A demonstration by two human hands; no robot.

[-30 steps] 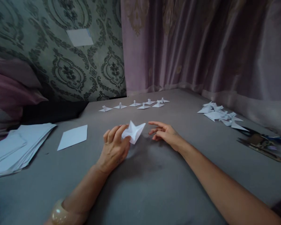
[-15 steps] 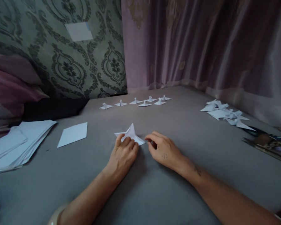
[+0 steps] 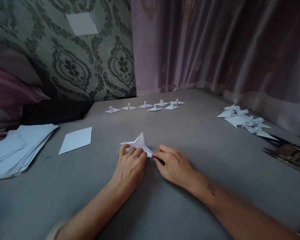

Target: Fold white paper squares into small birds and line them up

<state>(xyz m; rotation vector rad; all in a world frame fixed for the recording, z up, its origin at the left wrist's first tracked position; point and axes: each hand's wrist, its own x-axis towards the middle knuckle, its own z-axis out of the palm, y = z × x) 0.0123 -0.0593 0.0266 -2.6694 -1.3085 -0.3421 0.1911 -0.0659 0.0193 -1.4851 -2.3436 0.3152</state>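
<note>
A white sheet of folded paper [image 3: 139, 141] with pointed corners lies on the grey surface in front of me. My left hand [image 3: 130, 163] presses on its near side with bent fingers, which hide that edge. At its right-hand point, my right hand [image 3: 171, 163] pinches the tip between thumb and forefinger. Farther back stand several small folded paper figures [image 3: 155, 108], each with flat points and a raised middle.
On the left are a stack of white paper [image 3: 37, 140] and a single square sheet [image 3: 76, 140]. A pile of folded paper pieces [image 3: 240, 118] lies at the right, beside dark scissors-like blades [image 3: 277, 155]. A curtain [image 3: 190, 46] hangs behind.
My right hand has closed its thumb and forefinger on the right-hand tip of the folded paper. My left hand stays on the paper. The view has tilted down slightly.
</note>
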